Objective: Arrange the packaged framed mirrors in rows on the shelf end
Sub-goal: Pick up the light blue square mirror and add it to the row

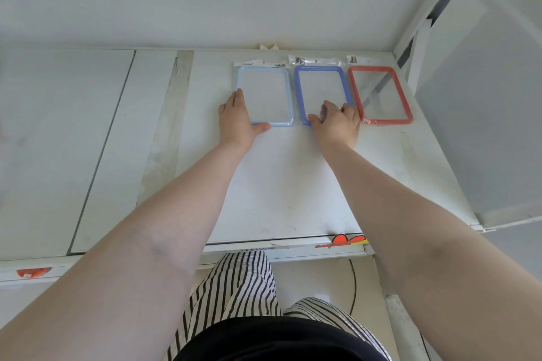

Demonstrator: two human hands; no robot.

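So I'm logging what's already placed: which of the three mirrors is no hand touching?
The red-framed mirror, rightmost by the shelf's end wall. The left hand touches the light blue one; the right hand the darker blue one.

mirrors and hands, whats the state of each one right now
light blue framed mirror: flat on the shelf, packaged, left hand at its near left corner
blue framed mirror: flat, packaged, middle of the row, right hand touching its near edge
red framed mirror: flat, packaged, rightmost, untouched
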